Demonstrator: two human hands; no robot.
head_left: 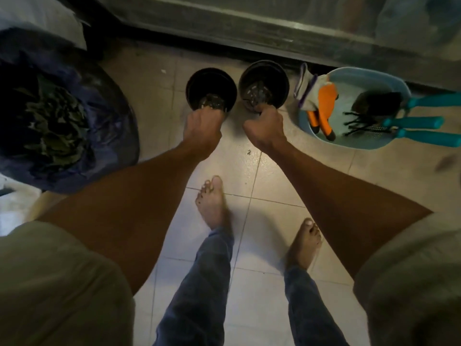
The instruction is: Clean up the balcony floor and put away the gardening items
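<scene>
Two black plastic plant pots stand side by side near the door track. My left hand grips the near rim of the left pot, fingers curled inside it. My right hand grips the near rim of the right pot the same way. Both pots show drain holes at the bottom and look empty. Right of them a light blue basin holds an orange and white glove, teal-handled shears and a black hand rake.
A dark blue bag full of dry leaves sits at the left on the tiled floor. A dark sliding-door track runs along the top. My bare feet stand on the tiles below the pots.
</scene>
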